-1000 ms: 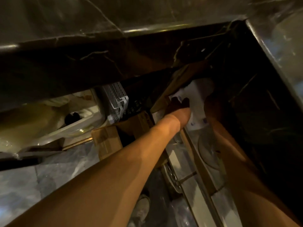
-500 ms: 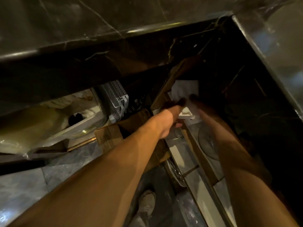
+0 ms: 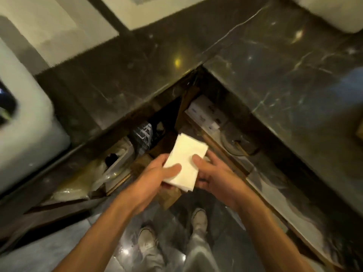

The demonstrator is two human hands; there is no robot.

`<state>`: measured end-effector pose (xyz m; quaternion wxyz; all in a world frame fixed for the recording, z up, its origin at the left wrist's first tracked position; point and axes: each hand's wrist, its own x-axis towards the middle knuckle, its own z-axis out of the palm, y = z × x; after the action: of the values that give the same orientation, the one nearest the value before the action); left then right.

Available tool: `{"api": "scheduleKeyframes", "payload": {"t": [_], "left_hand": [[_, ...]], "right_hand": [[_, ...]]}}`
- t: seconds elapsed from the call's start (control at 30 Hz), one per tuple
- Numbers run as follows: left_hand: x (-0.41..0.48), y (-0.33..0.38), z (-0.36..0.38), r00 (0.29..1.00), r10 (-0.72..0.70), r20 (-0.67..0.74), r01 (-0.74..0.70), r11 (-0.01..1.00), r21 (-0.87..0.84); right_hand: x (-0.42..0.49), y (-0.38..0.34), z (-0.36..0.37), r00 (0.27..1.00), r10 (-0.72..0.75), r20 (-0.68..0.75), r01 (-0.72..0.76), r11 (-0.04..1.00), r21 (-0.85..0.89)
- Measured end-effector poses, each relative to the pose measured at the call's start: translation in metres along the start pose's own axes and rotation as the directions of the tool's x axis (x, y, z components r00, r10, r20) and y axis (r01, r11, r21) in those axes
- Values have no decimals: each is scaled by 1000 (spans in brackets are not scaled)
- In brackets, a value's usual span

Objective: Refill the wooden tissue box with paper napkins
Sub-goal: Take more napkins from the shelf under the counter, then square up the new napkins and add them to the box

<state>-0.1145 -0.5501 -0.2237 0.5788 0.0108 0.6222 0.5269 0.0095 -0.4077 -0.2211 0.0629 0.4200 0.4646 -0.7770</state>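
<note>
A thick white stack of paper napkins (image 3: 184, 161) sits between both hands at the middle of the head view, in front of the counter corner. My left hand (image 3: 157, 179) grips its lower left edge with the thumb on top. My right hand (image 3: 214, 173) holds its right side, thumb pressed on the top sheet. Under the counter, white napkin packs (image 3: 206, 112) lie in an open cardboard box (image 3: 186, 101). No wooden tissue box shows in this view.
Dark marble counter (image 3: 275, 75) forms an L above the shelf. Below it lie a white wire basket (image 3: 144, 134), plastic-wrapped white items (image 3: 78, 183), brown cardboard (image 3: 169, 195) and a round glass lid (image 3: 235, 142). White appliance (image 3: 23, 122) on the left. My shoes (image 3: 199, 220) stand on glossy floor.
Both hands have pulled back out of the box under the counter and now hold a napkin stack in the open. The view has risen to show the counter top.
</note>
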Motion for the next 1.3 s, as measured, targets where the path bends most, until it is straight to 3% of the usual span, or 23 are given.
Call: {"api": "scheduleKeyframes", "payload": {"t": [0.1, 0.23, 0.37, 0.47, 0.57, 0.77, 0.87, 1.0, 1.13, 1.3], "left_hand": [[-67, 23, 6, 988, -59, 144, 30, 981, 194], [-140, 61, 25, 947, -94, 308, -30, 926, 376], [-188, 96, 52, 903, -109, 415, -112, 874, 473], [-207, 120, 80, 884, -52, 465, -210, 844, 494], [-214, 131, 114, 901, 27, 432, -231, 875, 426], [-204, 135, 189, 852, -116, 511, -124, 903, 412], [-191, 138, 231, 817, -128, 562, -215, 837, 503], [-172, 145, 299, 719, -125, 684, -372, 762, 530], [-146, 152, 381, 634, -25, 773, -583, 641, 499], [-118, 157, 473, 620, 51, 783, -662, 570, 487]], "right_hand": [[-67, -9, 14, 999, 4, -42, -3, 1000, 18], [-161, -25, 19, 1000, 28, -5, -28, 997, 74], [-244, -40, 19, 997, -76, -17, 76, 997, 14], [-295, -51, 15, 975, -144, -167, 145, 989, -5], [-332, -55, 5, 944, -198, -263, 213, 977, 28], [-371, -51, -25, 871, -203, -447, 291, 947, 135], [-384, -43, -58, 841, -176, -512, 312, 930, 194], [-403, -44, -116, 811, -207, -548, 330, 935, 134], [-411, -56, -193, 704, -302, -643, 343, 937, -65], [-412, -88, -272, 546, -414, -728, 385, 896, -221]]}}
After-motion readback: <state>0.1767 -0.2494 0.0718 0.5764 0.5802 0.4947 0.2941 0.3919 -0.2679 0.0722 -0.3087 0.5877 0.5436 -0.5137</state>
